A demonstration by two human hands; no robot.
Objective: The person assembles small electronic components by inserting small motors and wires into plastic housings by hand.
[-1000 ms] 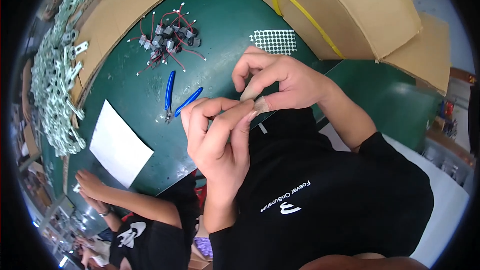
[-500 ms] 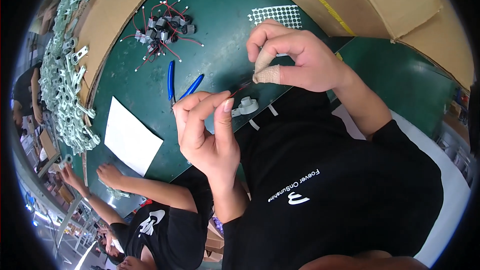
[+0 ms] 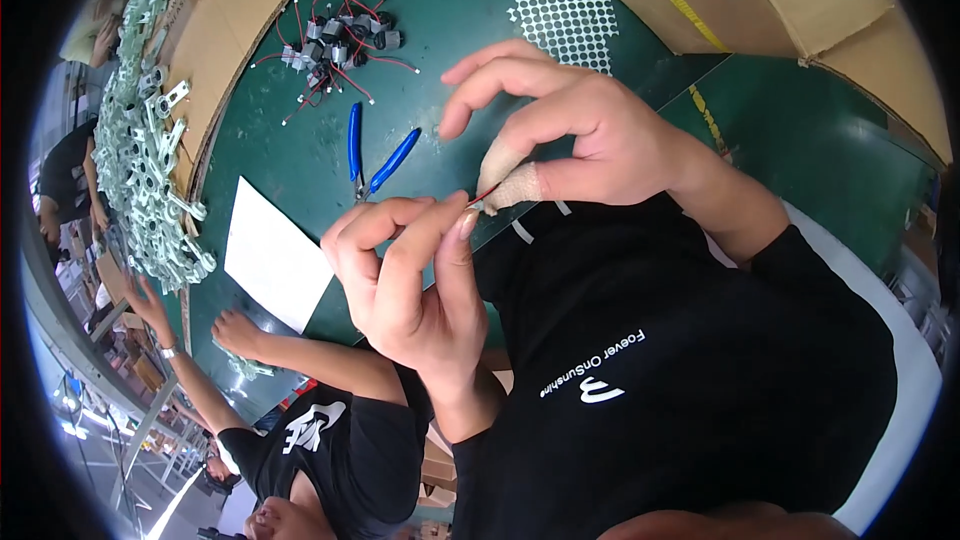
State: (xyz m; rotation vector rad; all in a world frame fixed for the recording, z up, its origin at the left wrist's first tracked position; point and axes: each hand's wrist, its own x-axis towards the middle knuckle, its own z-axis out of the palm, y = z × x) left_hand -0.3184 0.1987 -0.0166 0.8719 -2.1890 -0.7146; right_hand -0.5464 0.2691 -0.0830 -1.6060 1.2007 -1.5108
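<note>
My left hand [image 3: 410, 275] and my right hand [image 3: 565, 130] meet above the near edge of the green table [image 3: 470, 20]. Between their fingertips runs a thin red wire [image 3: 484, 198]. The left thumb and forefinger pinch one end. The right thumb, wrapped in beige tape, and forefinger pinch the other end. What hangs on the wire is hidden by the fingers. Blue-handled cutters [image 3: 372, 158] lie on the table just beyond my left hand.
A pile of small grey motors with red wires [image 3: 338, 40] lies further back, a white dotted sheet [image 3: 570, 25] to its right. White paper [image 3: 272, 255] lies left. Pale green plastic parts [image 3: 150, 140] fill a cardboard tray. Another person's arm [image 3: 290, 350] reaches in at lower left.
My hands have drawn apart and nearer to the camera; the right hand rose and opened its upper fingers. The red wire now shows between the fingertips.
</note>
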